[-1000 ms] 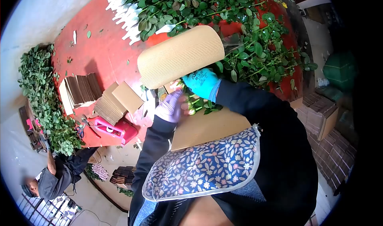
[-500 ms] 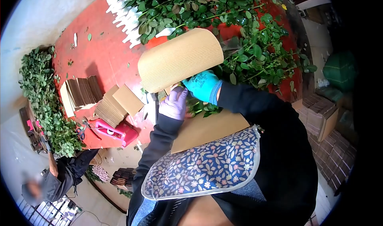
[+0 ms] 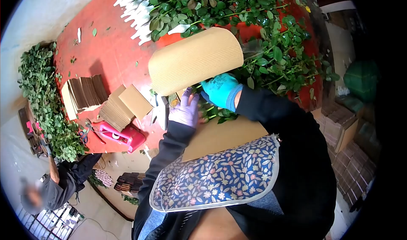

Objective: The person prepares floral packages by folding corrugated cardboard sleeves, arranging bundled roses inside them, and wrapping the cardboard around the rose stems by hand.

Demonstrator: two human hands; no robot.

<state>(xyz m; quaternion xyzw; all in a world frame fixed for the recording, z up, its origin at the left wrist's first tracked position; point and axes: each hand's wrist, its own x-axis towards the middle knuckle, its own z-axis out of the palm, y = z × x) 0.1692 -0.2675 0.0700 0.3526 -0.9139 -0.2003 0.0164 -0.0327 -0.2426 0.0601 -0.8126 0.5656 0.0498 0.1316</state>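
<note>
LEFT HAND [image 3: 184, 112] AND RIGHT HAND [image 3: 221, 89] AT CURVED CARDBOARD SHEET [image 3: 195, 64]

Two gloved hands were at work. One curved cardboard sheet lay at the middle of the red table [image 3: 121, 41], just beyond both hands. One flat cardboard panel [image 3: 224, 134] lay on the near side, against the flowered apron [image 3: 220, 176]. Two stacks of small cardboard pieces, a left stack [image 3: 87, 92] and a right stack [image 3: 123, 108], one pink tool [image 3: 123, 136] and one pair of scissors [image 3: 85, 135] occupied the left side.

The left hand had its fingers partly bent and slightly apart; its thumb was hidden, and whether it pinched anything could not be told. The right hand was curled at the sheet's near edge, its fingertips covered; its grip could not be told. Green leaves [image 3: 221, 114] showed between the hands, partly covered. A small orange patch [image 3: 174, 102] beside the left hand was hard to make out.

A pale metal tool [image 3: 160, 113] stood just left of the left hand. Leafy stems [image 3: 229, 7] filled the far side, cut off at the top, with white sleeves [image 3: 142, 19] at their left end. A second person [image 3: 61, 189] was at far left.
</note>
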